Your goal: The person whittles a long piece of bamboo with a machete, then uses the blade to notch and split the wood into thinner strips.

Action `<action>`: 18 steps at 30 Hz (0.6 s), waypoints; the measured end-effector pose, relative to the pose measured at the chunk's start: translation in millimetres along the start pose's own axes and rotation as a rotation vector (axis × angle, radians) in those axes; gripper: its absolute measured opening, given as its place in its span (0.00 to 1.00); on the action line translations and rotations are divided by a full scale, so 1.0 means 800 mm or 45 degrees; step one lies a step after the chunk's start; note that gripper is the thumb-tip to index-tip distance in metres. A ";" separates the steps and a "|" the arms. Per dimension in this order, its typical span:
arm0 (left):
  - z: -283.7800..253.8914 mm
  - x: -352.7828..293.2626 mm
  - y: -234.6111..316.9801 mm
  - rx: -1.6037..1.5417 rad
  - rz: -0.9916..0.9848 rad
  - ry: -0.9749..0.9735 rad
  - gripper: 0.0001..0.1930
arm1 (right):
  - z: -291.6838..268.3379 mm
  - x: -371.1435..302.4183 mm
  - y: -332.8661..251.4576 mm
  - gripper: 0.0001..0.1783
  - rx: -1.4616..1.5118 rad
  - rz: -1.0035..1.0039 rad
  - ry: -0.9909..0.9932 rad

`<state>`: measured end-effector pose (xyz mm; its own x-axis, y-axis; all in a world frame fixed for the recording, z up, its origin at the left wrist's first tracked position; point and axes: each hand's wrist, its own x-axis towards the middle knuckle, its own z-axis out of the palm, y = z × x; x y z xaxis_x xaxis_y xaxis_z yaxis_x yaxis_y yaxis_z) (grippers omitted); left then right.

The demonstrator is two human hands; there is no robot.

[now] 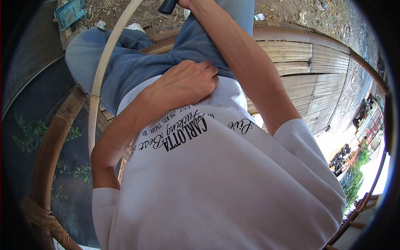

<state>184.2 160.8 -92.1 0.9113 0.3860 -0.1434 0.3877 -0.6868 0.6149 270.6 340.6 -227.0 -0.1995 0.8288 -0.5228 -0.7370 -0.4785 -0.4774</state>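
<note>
My left hand (189, 81) rests at my waist, on the hem of my white shirt (216, 175). Its fingers are curled in, and whatever may be inside them is hidden. At the top edge only a sliver of my right hand (185, 3) shows, closed around a black handle (168, 6); the rest of that tool is out of the picture. A long pale bamboo strip (103, 68) runs from the top edge down across my left thigh, its lower end beside my left elbow. Neither hand is seen touching the strip.
I sit on a bamboo bench with a slatted seat (308, 79) to my right. A bamboo armrest (62, 116) curves at my left. A teal plastic basket (69, 15) lies on the littered ground at far left. Green leaves (31, 135) show beyond the armrest.
</note>
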 end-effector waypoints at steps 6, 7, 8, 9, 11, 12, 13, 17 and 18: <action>-0.054 -0.028 -0.066 -0.335 -0.372 0.363 0.05 | 0.000 0.001 0.000 0.06 -0.008 -0.017 0.002; -0.063 -0.033 -0.071 -0.411 -0.516 0.447 0.04 | 0.000 0.001 0.001 0.07 0.018 -0.022 -0.005; -0.070 -0.035 -0.073 -0.411 -0.518 0.448 0.04 | 0.001 0.001 0.000 0.07 0.018 -0.020 -0.006; -0.075 -0.037 -0.072 -0.403 -0.580 0.449 0.05 | 0.001 0.000 -0.001 0.07 -0.005 -0.020 -0.012; -0.077 -0.039 -0.067 -0.394 -0.643 0.450 0.06 | 0.000 0.000 -0.003 0.07 -0.027 -0.021 -0.020; -0.074 -0.036 -0.060 -0.401 -0.603 0.435 0.05 | -0.001 0.002 -0.003 0.07 -0.061 -0.035 -0.028; -0.069 -0.033 -0.054 -0.408 -0.561 0.420 0.05 | -0.002 0.004 -0.003 0.07 -0.094 -0.050 -0.035; -0.044 -0.022 -0.031 -0.385 -0.332 0.332 0.05 | 0.003 0.001 0.001 0.07 -0.032 -0.029 -0.058; -0.039 -0.020 -0.026 -0.401 -0.302 0.312 0.05 | 0.004 -0.003 0.001 0.07 -0.037 -0.019 -0.024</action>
<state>157.4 188.4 -78.5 0.7282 0.6701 -0.1440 0.4857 -0.3563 0.7982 268.3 339.6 -223.8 -0.2012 0.8412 -0.5019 -0.7211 -0.4740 -0.5053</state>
